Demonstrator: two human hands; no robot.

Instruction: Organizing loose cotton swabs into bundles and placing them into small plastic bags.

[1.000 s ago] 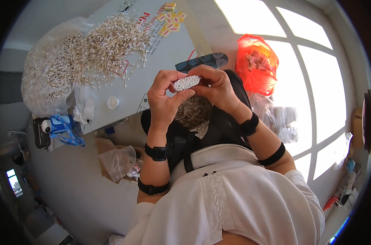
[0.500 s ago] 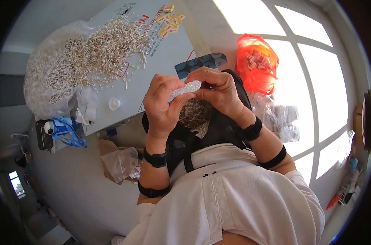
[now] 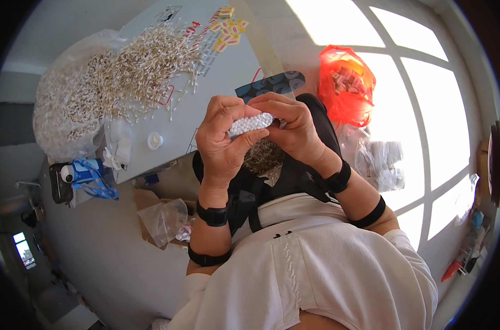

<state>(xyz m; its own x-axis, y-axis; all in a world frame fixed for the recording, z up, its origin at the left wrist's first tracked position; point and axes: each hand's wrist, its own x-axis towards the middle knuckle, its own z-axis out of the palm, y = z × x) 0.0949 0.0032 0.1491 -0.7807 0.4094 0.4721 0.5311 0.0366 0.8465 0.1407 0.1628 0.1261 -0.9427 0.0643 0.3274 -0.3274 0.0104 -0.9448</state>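
Between my two hands is a bundle of cotton swabs (image 3: 251, 124), its packed white tips facing up. My left hand (image 3: 221, 135) grips its left end with thumb and bent fingers. My right hand (image 3: 295, 125) is closed around the right end, thumb below and fingers above. What wraps the bundle, if anything, is hidden by my fingers. Below my hands, a heap of loose swabs (image 3: 264, 156) lies in my lap on dark cloth.
A big pile of loose cotton swabs (image 3: 145, 71) spreads over the grey table (image 3: 228, 69), spilling from a clear plastic bag (image 3: 54, 121). Small yellow packets (image 3: 228, 33) lie at the table's far end. A red plastic bag (image 3: 346, 104) with pinkish bundles stands at the right. A cardboard box (image 3: 145, 234) sits below left.
The bundle has tilted to lie more level and shows more of its white tips. My left hand has shifted slightly; both hands keep hold.
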